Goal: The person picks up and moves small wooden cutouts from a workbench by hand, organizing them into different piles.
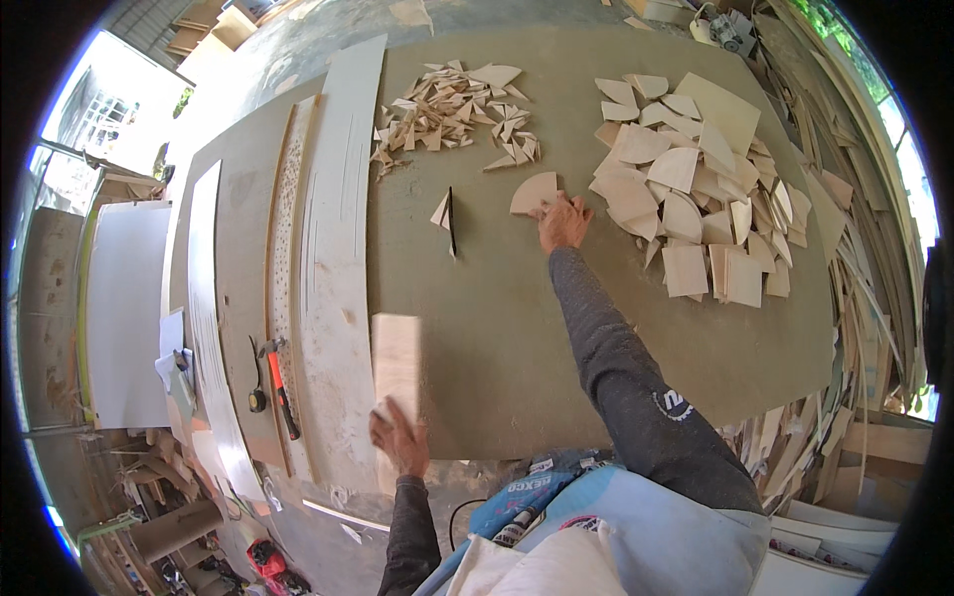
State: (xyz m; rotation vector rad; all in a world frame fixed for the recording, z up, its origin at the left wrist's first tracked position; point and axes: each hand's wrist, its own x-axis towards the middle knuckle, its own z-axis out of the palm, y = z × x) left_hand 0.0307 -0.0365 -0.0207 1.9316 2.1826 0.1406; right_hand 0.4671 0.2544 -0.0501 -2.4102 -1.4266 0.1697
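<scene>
My left hand (402,439) grips the near part of a pale rectangular wooden board (397,356), at the edge of a long white panel; the board is slightly blurred. Further off, my right hand (563,223) has its fingers closed on the near edge of a rounded, fan-shaped wooden piece (535,193), which lies on the table. Between the two hands and farther away, a thin dark strip, perhaps a blade (452,223), lies beside a small triangular wood offcut (439,211).
A big heap of curved and square wooden pieces (681,169) covers the right of the greenish table (497,348). Small pointed offcuts (447,104) are piled at the far side. Left are the white panel (338,248), a hammer (282,392) and a tape measure (257,399).
</scene>
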